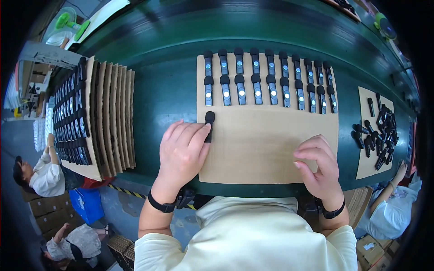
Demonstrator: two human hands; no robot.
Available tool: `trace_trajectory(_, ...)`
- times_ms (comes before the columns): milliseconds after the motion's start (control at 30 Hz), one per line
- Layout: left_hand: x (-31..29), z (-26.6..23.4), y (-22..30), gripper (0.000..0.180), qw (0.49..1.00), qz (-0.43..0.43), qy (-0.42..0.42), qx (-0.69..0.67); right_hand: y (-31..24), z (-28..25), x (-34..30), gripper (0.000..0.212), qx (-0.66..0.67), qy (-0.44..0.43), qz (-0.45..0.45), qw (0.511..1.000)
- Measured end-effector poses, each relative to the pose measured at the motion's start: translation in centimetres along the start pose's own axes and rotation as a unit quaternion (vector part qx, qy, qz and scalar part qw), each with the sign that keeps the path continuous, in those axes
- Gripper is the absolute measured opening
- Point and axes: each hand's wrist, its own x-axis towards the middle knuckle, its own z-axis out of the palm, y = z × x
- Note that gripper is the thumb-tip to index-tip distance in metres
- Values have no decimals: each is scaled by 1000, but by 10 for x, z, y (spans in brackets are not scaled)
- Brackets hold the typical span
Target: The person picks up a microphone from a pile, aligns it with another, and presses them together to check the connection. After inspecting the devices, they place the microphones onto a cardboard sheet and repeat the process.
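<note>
At left edge of the cardboard sheet (266, 153): left hand (181, 151) touching foam-topped mini microphone (209, 117), grip unclear; likely light, slick, best held by casing. Right hand (320, 165) empty.

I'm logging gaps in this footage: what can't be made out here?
All in the head view:
Part of the third-row microphone: covered by the left hand.
What lies between the stacked cardboard sheets: mostly hidden by the sheets.
Exact count of the loose microphones: they overlap.
Fine detail on the pale discs: too small.
</note>
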Motion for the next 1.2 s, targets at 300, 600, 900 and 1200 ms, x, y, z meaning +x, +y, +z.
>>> trace_trajectory(300, -2, 3, -3, 38, 999, 0, -15, -28, -6, 2, 2, 25, -15, -7, 11, 1000)
trace_trajectory(600, 1, 18, -16, 44, 998, 2, -10, -68, 5, -7, 3, 21, -64, 1, 35, 997)
trace_trajectory(900, -15, 22, -13, 42, 994, -69, 20, -83, 87, -101, -24, 15, -227, 110, 253, 934)
trace_trajectory(1200, -16, -8, -22, 36, 985, -90, 56, -133, 184, -186, -23, 25, -445, 72, 374, 810)
